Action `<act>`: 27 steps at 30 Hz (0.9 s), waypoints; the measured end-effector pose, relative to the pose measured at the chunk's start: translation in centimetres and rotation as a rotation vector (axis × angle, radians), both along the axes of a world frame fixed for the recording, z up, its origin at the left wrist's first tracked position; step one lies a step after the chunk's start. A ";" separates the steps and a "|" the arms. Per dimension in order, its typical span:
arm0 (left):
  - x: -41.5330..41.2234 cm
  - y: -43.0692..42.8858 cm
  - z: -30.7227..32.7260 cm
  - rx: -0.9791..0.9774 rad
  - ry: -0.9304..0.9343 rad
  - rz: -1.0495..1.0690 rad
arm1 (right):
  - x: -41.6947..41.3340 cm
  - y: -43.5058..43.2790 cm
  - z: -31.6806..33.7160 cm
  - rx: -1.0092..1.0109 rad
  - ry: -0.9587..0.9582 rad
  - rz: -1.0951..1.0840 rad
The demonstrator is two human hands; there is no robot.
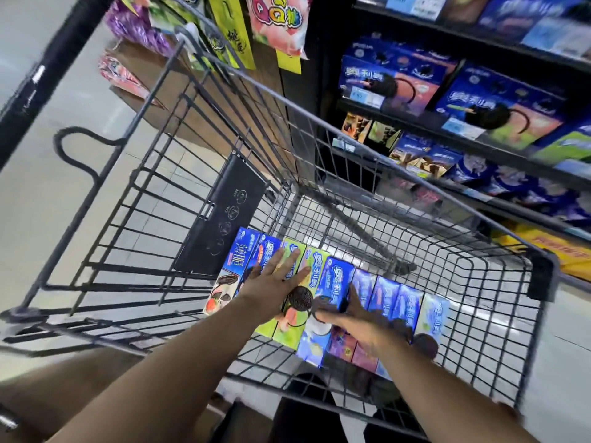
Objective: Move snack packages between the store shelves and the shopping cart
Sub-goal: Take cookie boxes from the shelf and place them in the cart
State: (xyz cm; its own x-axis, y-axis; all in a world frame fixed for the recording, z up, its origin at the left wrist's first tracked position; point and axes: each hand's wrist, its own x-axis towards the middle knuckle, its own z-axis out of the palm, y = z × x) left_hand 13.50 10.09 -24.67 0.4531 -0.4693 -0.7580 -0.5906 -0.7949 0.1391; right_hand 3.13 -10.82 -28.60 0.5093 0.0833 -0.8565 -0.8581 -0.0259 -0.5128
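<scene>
— What stands around you?

— The store shelves point(415, 124) are on my right, packed with blue cookie cartons. Candy bags point(281, 20) hang ahead.

— And the cart?

— The shopping cart point(463, 282) is in front of me, close against those shelves. A row of snack boxes point(388, 298) lies side by side on its wire floor at the near end. Most are blue, with the green boxes point(315, 270) left of the middle. A black flap point(220, 215) leans at the cart's left side, just past the row.

— Your hands?

— Both are down in the cart, on the row. My left hand point(275, 282) lies flat on the green boxes, fingers straight and spread, gripping nothing. My right hand point(367, 327) is on the blue boxes just beside it. It is blurred, so I cannot tell whether it grips a box or only rests there.
</scene>
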 end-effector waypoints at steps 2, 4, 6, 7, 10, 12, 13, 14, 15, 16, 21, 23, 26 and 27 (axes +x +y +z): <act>-0.5 0.0 0.7 0.017 0.035 -0.005 | -0.2 -0.4 0.7 -0.048 0.027 0.064; -0.7 0.0 1.9 -0.002 0.088 0.028 | 0.1 -1.4 2.4 -0.074 0.010 0.095; -0.5 -0.6 4.0 -0.105 0.130 0.184 | 0.4 -2.6 4.6 -0.026 -0.028 0.093; -0.3 -1.2 5.4 -0.180 0.133 0.313 | 0.8 -3.2 5.9 -0.004 -0.041 0.091; 0.9 -4.7 11.3 -0.489 0.283 0.961 | 2.4 -5.7 12.0 0.089 -0.111 0.180; 1.7 -7.0 15.5 -0.698 0.529 1.311 | 3.8 -7.5 16.7 0.158 -0.122 0.259; 1.9 -7.8 17.4 -0.783 0.641 1.369 | 4.5 -8.2 19.0 0.176 -0.113 0.281; 2.1 -8.5 19.2 -0.855 0.733 1.371 | 5.1 -9.0 21.5 0.187 -0.107 0.303; 2.2 -9.2 20.9 -0.899 0.794 1.352 | 5.7 -9.7 23.7 0.200 -0.118 0.323; 2.3 -9.8 22.4 -0.926 0.821 1.335 | 6.2 -10.3 25.7 0.216 -0.133 0.332; 3.5 -13.0 28.2 -1.155 0.702 1.361 | 7.5 -13.4 33.2 0.200 -0.253 0.263; 4.4 -14.2 30.3 -1.285 0.629 1.461 | 7.6 -15.2 35.2 0.190 -0.279 0.154; 5.1 -15.8 33.0 -1.428 0.532 1.586 | 6.9 -18.3 38.7 0.076 -0.326 0.238; 5.2 -16.4 33.7 -1.466 0.513 1.587 | 6.9 -19.4 39.3 0.036 -0.358 0.237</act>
State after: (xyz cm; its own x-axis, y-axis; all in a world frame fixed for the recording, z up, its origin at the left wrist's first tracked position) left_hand 18.74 -6.30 9.05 0.8594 -0.2086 -0.4669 0.5113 0.3316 0.7929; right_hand 10.07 -30.25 10.73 0.7370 0.2599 -0.6239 -0.5986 -0.1775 -0.7811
